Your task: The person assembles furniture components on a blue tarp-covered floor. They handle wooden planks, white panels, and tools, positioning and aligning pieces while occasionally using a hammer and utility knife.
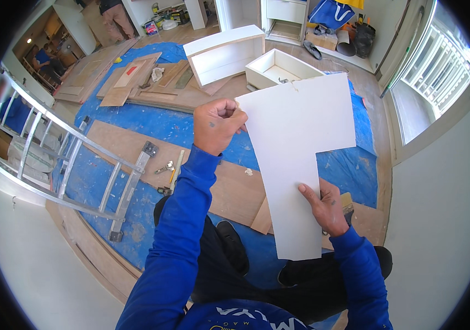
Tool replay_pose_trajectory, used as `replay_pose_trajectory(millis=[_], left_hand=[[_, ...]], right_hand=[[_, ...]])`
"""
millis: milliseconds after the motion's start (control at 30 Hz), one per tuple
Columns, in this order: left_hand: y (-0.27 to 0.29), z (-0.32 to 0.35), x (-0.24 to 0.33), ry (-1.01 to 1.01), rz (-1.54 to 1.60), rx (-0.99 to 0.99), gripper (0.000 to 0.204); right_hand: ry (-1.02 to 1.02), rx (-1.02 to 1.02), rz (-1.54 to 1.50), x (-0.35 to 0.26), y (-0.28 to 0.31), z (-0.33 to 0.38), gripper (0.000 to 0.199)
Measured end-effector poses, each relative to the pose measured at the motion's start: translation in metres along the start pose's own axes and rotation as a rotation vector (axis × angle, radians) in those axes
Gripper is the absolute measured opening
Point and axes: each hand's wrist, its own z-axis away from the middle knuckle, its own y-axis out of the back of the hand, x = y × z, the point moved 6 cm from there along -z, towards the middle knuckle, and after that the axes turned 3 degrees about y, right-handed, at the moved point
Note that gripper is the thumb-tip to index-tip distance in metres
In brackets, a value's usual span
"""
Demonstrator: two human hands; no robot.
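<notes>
An L-shaped white laminate sheet point(295, 126) is held up in front of me, its wide part at the top and its narrow leg pointing down. My left hand point(217, 125) pinches the sheet's upper left corner, fingers curled. Lower down, my right hand point(328, 209) grips the right edge of the narrow leg, thumb on the front face and fingers hidden behind. A dark item with a yellowish end point(347, 202) shows just beyond my right hand; I cannot make out what it is. Below the sheet is a wooden board point(235, 190) on the floor.
Blue sheeting point(185, 124) covers much of the floor. An aluminium ladder point(75, 132) lies at the left. A hammer-like tool point(164, 167) rests on the board near a ruler point(178, 166). White drawer boxes point(226, 58) and stacked panels point(147, 82) are farther back. Other people point(115, 22) are in the background.
</notes>
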Motion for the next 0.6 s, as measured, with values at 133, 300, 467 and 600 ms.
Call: replay_pose_trajectory(millis=[133, 300, 467, 600], left_hand=[[-0.0005, 0.0005, 0.0003, -0.010, -0.017, 0.005, 0.004], [-0.0014, 0.0001, -0.0007, -0.031, -0.048, -0.020, 0.009], [0.0038, -0.0035, -0.0043, 0.043, 0.137, -0.065, 0.011], [0.0053, -0.0037, -0.0043, 0.048, 0.182, -0.106, 0.012]], right_hand=[[0.004, -0.003, 0.004, 0.0019, -0.0004, 0.0000, 0.031], [0.005, -0.001, -0.023, 0.0011, -0.0012, 0.0007, 0.032], [-0.010, 0.012, -0.035, 0.0057, 0.0003, 0.0003, 0.033], [-0.026, 0.016, -0.033, 0.0037, 0.0011, 0.0003, 0.034]])
